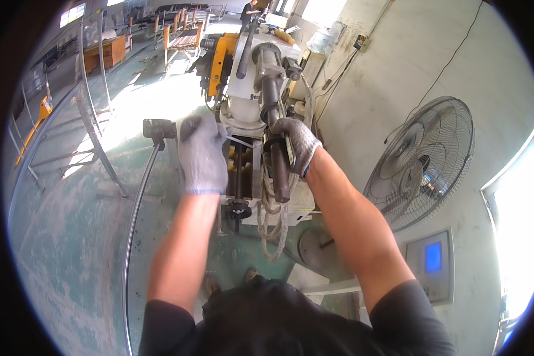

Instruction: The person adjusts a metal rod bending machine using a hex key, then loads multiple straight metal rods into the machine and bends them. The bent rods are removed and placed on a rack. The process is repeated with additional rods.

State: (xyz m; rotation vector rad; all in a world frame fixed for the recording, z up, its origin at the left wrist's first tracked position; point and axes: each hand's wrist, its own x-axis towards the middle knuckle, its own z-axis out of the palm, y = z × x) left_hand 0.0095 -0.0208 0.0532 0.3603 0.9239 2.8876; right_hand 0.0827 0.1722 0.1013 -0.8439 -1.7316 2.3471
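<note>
I stand over a white and yellow pipe-bending machine (243, 89). My left hand (203, 153), in a grey knit glove, reaches down beside the machine's front, close to a thin metal strip near the die; whether it grips something I cannot tell. My right hand (295, 142), also gloved, is closed around a dark rusty steel bar (279, 169) that sticks out of the machine toward me. A long thin curved metal rod (133, 231) runs from a black clamp head (159, 129) down past my left arm.
A large standing fan (424, 163) is at the right by the wall, with a grey control box and blue screen (432, 261) below it. Metal frames (95, 136) stand at the left on the green floor. A rope (273, 225) hangs under the machine. A person stands far back.
</note>
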